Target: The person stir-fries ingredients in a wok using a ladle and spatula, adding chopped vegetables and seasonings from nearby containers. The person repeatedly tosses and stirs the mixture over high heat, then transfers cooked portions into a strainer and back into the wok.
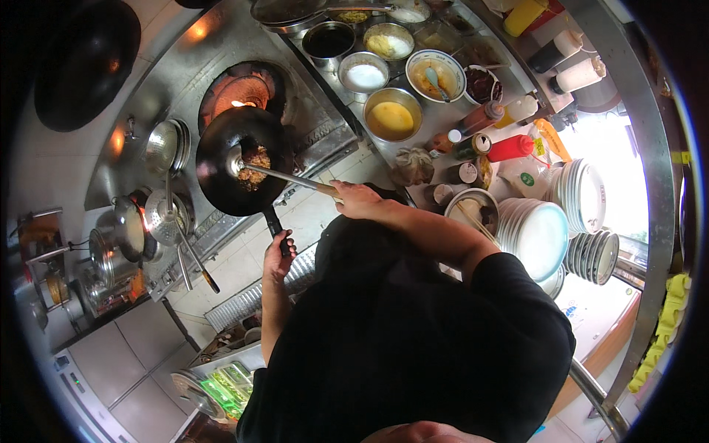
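My left hand point(279, 256) grips the black handle of a dark wok point(221, 188), which is held over the near side of a glowing burner point(243, 88). Browned, crumbly food point(256, 173) lies in the wok's bowl. In my right hand point(357, 199) is the wooden grip of a long metal cooking ladle point(282, 175). The ladle's round head rests in the wok, beside the food. A small flame shows just past the wok's far rim. What the food is made of is too small to tell.
Right of the stove stand a metal bowl of yellow liquid point(392, 115), a bowl of white powder point(363, 73), sauce bottles point(509, 148) and stacked plates point(532, 238). Perforated strainers point(169, 217) lie across the stove's left side. Another black wok point(88, 66) is at upper left.
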Demonstrator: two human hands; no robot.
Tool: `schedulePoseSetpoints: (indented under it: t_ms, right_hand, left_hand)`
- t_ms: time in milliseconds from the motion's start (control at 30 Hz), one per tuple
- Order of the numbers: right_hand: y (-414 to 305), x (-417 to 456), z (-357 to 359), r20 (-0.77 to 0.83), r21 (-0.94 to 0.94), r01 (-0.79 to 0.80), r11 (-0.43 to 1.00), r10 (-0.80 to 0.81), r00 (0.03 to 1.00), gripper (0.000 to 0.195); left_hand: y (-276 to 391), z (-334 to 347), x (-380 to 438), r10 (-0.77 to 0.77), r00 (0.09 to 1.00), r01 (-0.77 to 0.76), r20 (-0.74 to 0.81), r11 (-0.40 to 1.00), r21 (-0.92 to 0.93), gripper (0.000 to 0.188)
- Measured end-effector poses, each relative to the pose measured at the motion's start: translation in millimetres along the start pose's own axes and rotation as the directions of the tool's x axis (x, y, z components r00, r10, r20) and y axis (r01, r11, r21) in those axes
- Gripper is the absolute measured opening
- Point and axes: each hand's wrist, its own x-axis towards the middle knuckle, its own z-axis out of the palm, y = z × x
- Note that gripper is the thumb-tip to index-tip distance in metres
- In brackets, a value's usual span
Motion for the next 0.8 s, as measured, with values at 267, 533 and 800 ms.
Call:
schedulePoseSetpoints:
  t_ms: [267, 533, 800]
  right_hand:
    - [-13.6, 5.6, -3.1, 0.058, -0.001, 0.021, 1.000, -0.021, 0.998, 0.062]
    - [-19.2, 8.0, 1.5, 0.124, -0.065, -0.001, 0.998, 0.009, 0.992, 0.067]
    - [-11.5, 2.7, 5.3, 0.082, -0.063, 0.001, 0.998, 0.004, 0.997, 0.064]
  left_hand:
    - [-3.7, 1.9, 0.1, 0.020, 1.000, -0.021, -0.017, 0.998, -0.051, 0.026]
    - [-6.8, 4.2, -1.9, 0.050, 0.999, -0.051, -0.013, 0.996, -0.070, 0.028]
    - [-7.4, 7.2, -3.2, 0.067, 0.998, -0.068, -0.012, 0.995, -0.072, 0.029]
